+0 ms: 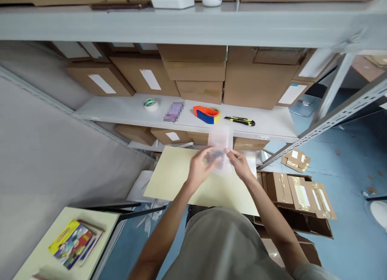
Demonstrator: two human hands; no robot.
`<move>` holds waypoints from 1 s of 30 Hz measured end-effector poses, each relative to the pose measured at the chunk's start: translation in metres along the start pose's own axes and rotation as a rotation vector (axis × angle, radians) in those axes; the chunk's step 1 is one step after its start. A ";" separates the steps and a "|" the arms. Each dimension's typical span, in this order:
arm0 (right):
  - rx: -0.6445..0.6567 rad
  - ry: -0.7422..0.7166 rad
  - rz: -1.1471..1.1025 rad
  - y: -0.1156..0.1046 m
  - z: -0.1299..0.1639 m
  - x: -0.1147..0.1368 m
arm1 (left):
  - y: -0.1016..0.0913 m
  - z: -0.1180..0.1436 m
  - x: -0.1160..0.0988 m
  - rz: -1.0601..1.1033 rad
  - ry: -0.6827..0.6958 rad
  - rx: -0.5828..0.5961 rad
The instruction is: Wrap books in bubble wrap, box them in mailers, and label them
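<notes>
A translucent plastic bag (220,140) hangs upright between my hands, over a pale yellow board (172,171). My right hand (240,164) pinches the right edge of the bag between thumb and fingers. On the left, my left hand (202,167) is closed around a small dark, patterned item (214,156) that lies against or inside the bag; blur hides which, and its kind does not show. Beyond the bag, on the shelf (130,110), lie an orange and blue tape dispenser (207,114), a yellow and black utility knife (240,121) and a roll of tape (150,104).
Cardboard boxes (199,70) line the shelf's back. At lower left, books (72,241) lie on a small table (105,217). Open cartons with flattened cardboard (302,193) stand on the floor at right. A metal shelf post (320,123) slants up beside them.
</notes>
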State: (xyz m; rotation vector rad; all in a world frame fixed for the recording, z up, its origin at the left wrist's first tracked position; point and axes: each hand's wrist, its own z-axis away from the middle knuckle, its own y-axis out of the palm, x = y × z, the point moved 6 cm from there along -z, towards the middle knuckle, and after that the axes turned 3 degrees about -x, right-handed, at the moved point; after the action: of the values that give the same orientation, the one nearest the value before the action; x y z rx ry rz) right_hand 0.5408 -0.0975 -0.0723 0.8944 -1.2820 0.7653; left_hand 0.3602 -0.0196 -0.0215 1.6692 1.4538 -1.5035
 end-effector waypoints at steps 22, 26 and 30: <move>0.004 0.361 0.307 0.194 -0.021 -0.231 | -0.171 0.046 0.276 -0.156 -0.744 -0.029; 0.021 0.513 0.493 0.242 -0.041 -0.262 | -0.201 0.025 0.325 -0.479 -0.723 0.071; 0.023 0.613 0.581 0.282 -0.061 -0.288 | -0.218 0.006 0.373 -0.625 -0.731 0.220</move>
State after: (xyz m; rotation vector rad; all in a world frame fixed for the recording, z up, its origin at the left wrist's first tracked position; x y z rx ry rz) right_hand 0.2819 0.0908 -0.3244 0.2423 -0.9719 1.3861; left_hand 0.1040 0.1937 -0.2970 0.5955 1.4535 -2.3411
